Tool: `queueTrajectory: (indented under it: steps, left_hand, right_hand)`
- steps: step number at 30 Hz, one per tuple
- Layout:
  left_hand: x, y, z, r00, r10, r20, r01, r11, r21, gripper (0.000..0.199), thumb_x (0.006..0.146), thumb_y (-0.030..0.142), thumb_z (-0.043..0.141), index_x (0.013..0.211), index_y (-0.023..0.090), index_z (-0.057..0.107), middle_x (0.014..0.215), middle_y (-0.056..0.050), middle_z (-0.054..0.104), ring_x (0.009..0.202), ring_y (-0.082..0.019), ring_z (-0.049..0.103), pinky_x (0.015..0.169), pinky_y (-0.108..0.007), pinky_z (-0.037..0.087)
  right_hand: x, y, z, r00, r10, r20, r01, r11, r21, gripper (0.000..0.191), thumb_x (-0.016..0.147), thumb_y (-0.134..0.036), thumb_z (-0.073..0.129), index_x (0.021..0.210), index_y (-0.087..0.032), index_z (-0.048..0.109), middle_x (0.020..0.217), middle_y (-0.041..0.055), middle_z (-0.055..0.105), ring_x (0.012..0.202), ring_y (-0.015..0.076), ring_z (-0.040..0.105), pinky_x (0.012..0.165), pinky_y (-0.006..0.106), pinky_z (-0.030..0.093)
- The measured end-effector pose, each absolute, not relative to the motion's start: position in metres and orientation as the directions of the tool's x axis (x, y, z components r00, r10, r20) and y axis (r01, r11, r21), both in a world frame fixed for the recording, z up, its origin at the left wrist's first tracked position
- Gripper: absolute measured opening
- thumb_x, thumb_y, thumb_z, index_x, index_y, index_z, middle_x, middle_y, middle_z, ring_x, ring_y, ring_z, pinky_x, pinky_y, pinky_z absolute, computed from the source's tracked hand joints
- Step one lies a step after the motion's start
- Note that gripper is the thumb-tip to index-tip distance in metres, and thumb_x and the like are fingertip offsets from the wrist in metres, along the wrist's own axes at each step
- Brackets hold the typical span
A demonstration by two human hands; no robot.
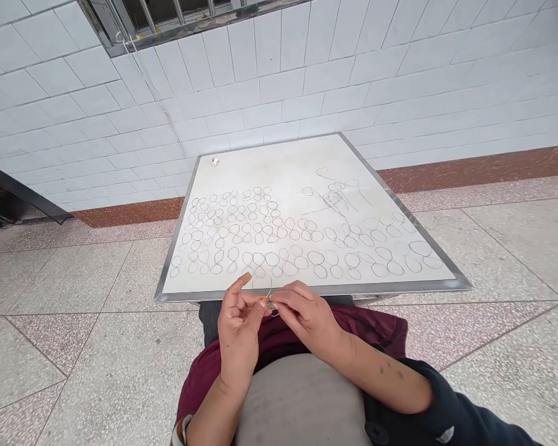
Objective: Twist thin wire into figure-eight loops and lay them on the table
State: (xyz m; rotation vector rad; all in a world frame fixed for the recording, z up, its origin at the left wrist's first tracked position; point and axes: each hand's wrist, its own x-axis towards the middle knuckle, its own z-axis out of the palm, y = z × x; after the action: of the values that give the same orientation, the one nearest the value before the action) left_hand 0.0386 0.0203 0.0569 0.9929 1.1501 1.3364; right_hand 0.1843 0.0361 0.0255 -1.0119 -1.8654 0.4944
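Over the lap (283, 341), the left hand (239, 328) and right hand (307, 316) meet, their fingers (283, 303) pinching a thin wire loop (264, 291) upright between them, just short of the metal-edged white surface (307, 288). Beyond lie rows of wire loops (242, 238), a tangled wire cluster (335, 198) and a small red-and-white object (214, 161).

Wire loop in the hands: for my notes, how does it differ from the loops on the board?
The held wire loop is raised between the left hand and right hand, while the board's loops lie flat. The held loop is single; the board's loops stand in rows. Both are thin, rounded wire.
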Motion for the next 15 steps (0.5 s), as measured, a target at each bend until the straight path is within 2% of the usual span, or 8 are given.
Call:
queueTrajectory:
  steps: [9,11,15]
  left_hand:
    - [0.0371,0.0232,0.0589,-0.051,0.997,-0.054,-0.12,0.048,0.992,0.042,0.084,0.023,0.064,0.124,0.024,0.054,0.073,0.003,0.061,0.07,-0.013,0.06,0.08,-0.03,0.05]
    - [0.0372,0.0235,0.06,-0.027,0.998,-0.053,-0.11,0.05,0.993,0.042,0.084,0.024,0.064,0.125,0.024,0.054,0.074,0.003,0.062,0.07,-0.013,0.06,0.079,-0.029,0.05]
    - [0.0397,0.0227,0.0616,-0.024,0.998,-0.052,-0.14,0.048,0.989,0.041,0.084,0.025,0.064,0.124,0.024,0.055,0.076,0.002,0.063,0.073,-0.013,0.06,0.081,-0.03,0.051]
  right_hand:
    - [0.1932,0.0402,0.0335,-0.377,0.713,0.591,0.435,0.7,-0.566,0.026,0.094,-0.009,0.042,0.097,-0.022,0.064,0.083,0.0054,0.063,0.074,0.0175,0.051,0.065,0.031,0.049]
    - [0.1937,0.039,0.0333,-0.364,0.733,0.575,0.425,0.68,-0.598,0.025,0.094,-0.009,0.042,0.097,-0.022,0.063,0.084,0.0058,0.062,0.077,0.0179,0.052,0.067,0.031,0.049]
    - [0.1906,0.0353,0.0301,-0.253,0.842,0.477,0.374,0.54,-0.754,0.016,0.094,-0.015,0.046,0.098,-0.022,0.059,0.084,0.0048,0.058,0.076,0.0167,0.055,0.067,0.031,0.051]
